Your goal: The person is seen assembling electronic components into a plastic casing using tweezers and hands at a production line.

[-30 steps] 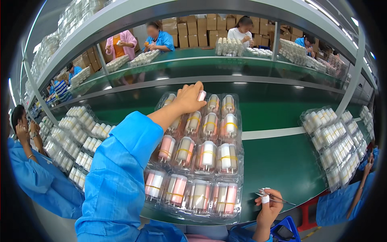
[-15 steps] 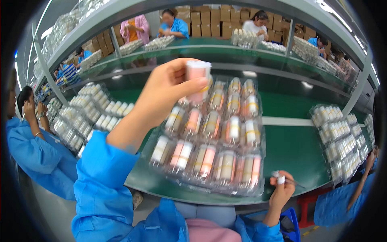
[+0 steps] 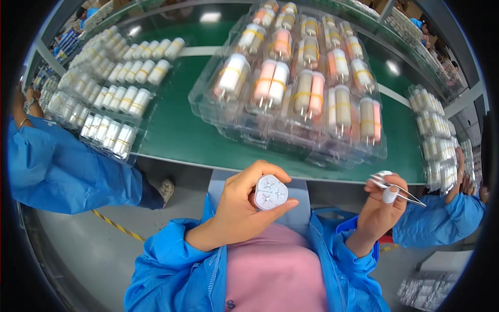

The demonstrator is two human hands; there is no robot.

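Note:
In front of my chest my left hand [image 3: 247, 203] is closed round a bundle of three cylinders [image 3: 271, 192]. Its end is turned up, showing three pale round faces with cross-shaped marks and small metal centres. Off to the right, my right hand [image 3: 382, 205] grips metal tweezers [image 3: 412, 197] between its fingers, their tips pointing right. One fingertip wears what looks like a white cover [image 3: 390, 194]. Beyond both hands lies a stack of clear plastic trays [image 3: 249, 130], filled with white, pink and grey cylinders [image 3: 311, 92] bound by yellow bands.
More trays of white cylinders [image 3: 125, 99] stand on the green table [image 3: 174, 132] at the left, others [image 3: 436, 138] at the right. Co-workers in blue sleeves [image 3: 57, 166] sit on both sides. The table's near edge [image 3: 200, 164] runs just past my hands.
My left hand has come down and back from above the trays to my chest, tipping the bundle end-up. My right hand, with the tweezers, has risen. The view has tilted down.

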